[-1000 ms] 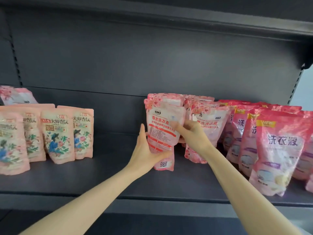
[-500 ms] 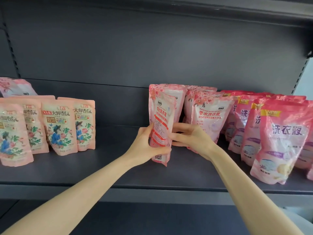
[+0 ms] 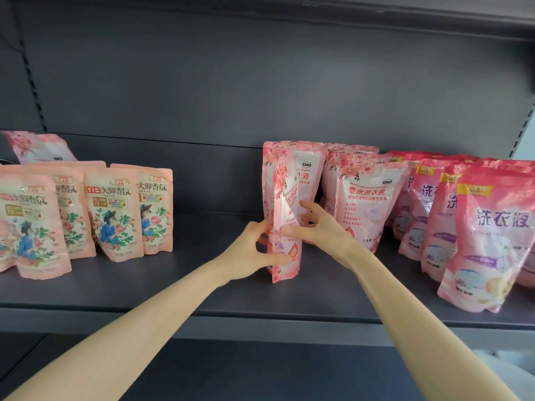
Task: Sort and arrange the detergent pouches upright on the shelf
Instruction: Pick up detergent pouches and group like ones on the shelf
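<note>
Two things have changed in the last second. The pink floral pouch (image 3: 282,180), which you held face-on and clear of the shelf (image 3: 173,285), is now turned edge-on to you. Its lower edge has also come down to the board, though whether it rests there fully cannot be told.

Your left hand (image 3: 254,250) grips the pouch's near edge low down, thumb in front and fingers curled behind. Your right hand (image 3: 321,235) pinches it from the other side, with the forefinger stretched up along its face.

The pouch stands upright in the middle of the shelf, just in front of a matching pouch (image 3: 308,169) and left of the matching row (image 3: 367,204). The darker pink pouches (image 3: 492,227) stand far right and the peach pouches (image 3: 115,212) well apart on the left.
</note>
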`<move>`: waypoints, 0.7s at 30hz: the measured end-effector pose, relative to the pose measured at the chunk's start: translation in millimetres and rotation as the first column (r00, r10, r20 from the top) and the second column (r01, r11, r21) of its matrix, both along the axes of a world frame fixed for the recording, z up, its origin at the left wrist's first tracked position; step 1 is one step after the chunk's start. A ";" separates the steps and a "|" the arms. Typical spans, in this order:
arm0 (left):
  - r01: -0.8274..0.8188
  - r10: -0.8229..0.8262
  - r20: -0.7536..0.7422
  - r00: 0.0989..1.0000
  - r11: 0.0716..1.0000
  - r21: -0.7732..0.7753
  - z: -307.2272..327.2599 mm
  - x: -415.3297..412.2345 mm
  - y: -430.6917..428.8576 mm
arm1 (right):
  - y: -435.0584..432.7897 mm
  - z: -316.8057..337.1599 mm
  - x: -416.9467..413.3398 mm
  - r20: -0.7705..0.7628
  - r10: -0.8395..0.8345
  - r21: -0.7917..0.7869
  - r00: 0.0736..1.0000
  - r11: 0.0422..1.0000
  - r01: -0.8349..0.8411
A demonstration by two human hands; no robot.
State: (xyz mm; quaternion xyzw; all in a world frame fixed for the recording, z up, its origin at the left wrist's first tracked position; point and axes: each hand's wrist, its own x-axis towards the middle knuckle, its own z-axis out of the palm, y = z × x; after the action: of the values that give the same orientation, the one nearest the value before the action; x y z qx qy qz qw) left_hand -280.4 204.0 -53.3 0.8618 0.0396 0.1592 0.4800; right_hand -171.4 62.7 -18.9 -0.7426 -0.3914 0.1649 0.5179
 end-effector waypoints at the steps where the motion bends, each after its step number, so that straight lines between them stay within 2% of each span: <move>1: 0.008 -0.008 0.024 1.000 1.000 -0.011 -0.9 0.2 1.3 | -0.1 -0.5 0.4 0.012 -0.014 -0.003 1.000 1.000 0.014; 4: 0.014 -0.010 0.049 0.999 0.997 -0.072 -1.1 1.7 10.8 | -2.2 -5.4 5.0 0.029 -0.061 0.008 0.998 0.998 0.061; 8: -0.104 0.119 0.073 0.990 0.979 -0.177 -3.7 2.0 22.2 | -6.3 -19.2 17.8 0.055 -0.153 0.022 0.987 0.988 0.152; 14: -0.125 0.130 0.046 0.990 0.986 -0.111 -14.9 15.8 16.8 | 0.9 -34.3 28.5 0.071 -0.255 0.122 0.964 0.962 0.246; 21: -0.184 0.190 0.083 0.978 0.980 -0.081 -14.3 37.1 20.4 | 6.4 -32.5 40.8 0.105 -0.288 0.086 0.952 0.956 0.279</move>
State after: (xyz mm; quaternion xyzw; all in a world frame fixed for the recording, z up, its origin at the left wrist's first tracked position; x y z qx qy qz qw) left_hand -243.3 224.5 -67.7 0.8282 0.1044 0.2410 0.4951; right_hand -130.5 69.1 -51.4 -0.7808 -0.3158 0.0315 0.5382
